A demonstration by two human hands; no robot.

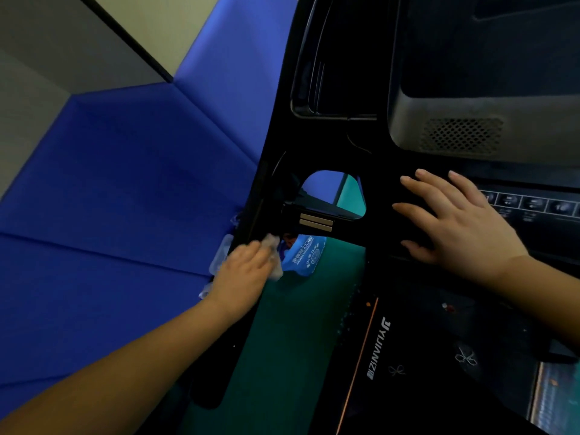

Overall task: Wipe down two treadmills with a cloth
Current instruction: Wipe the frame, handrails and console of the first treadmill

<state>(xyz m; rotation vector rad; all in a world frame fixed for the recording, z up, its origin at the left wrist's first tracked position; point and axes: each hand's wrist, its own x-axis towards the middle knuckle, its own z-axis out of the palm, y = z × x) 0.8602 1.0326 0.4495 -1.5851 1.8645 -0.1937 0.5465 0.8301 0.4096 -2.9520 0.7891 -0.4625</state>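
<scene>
- Cloth (272,255), crumpled, is gripped by the left hand (243,273) against the left rail (252,211) of the treadmill (379,171).
- Right hand (455,221) lies flat on the console (533,211), fingers spread.

Dim, soft focus — wide-angle warp at edges.

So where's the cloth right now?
In the head view, left of centre: the left hand grips the whitish cloth against the treadmill's black left handrail, just below its two silver strips.
</scene>
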